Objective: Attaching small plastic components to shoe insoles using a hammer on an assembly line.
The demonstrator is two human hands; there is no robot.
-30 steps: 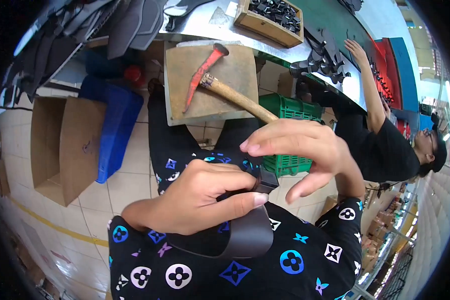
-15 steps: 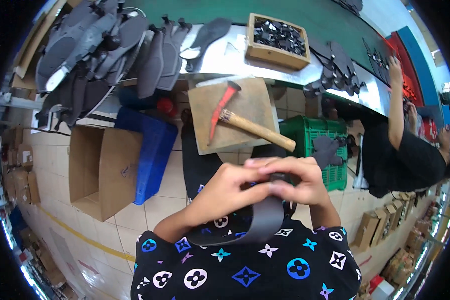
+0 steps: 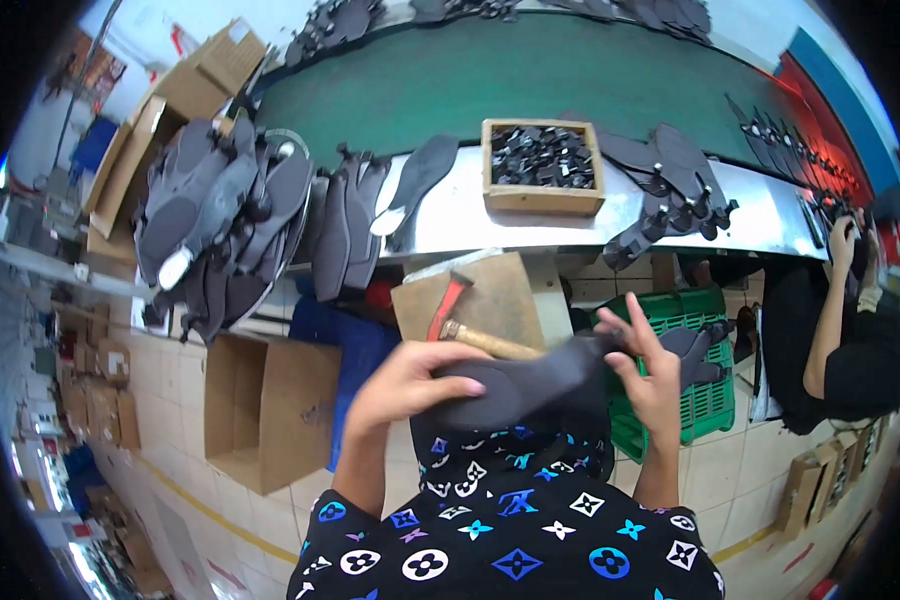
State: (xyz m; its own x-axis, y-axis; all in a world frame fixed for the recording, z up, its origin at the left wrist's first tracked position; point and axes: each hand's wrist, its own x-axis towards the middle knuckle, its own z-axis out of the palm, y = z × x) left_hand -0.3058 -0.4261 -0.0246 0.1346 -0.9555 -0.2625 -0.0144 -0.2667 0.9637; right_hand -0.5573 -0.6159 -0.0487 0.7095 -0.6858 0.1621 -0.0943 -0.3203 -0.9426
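A dark grey shoe sole lies in my left hand, thumb on its upper face and fingers beneath. Its narrow end, smeared by motion, points right toward my right hand. The fingers of that hand are spread beside this end; I cannot tell whether they touch it. Beyond the sole, a hammer with a red head and a wooden handle rests on a square tan board; the sole hides part of the handle.
On the metal-edged bench stand a wooden box of small dark pieces and piled soles. Behind runs a green belt. A cardboard box and blue bin are left, a green crate right. A co-worker sits far right.
My hands were together, bending the sole near my chest. Now it is straightened out in my left hand, and my right hand has opened and moved right. The view has tilted up.
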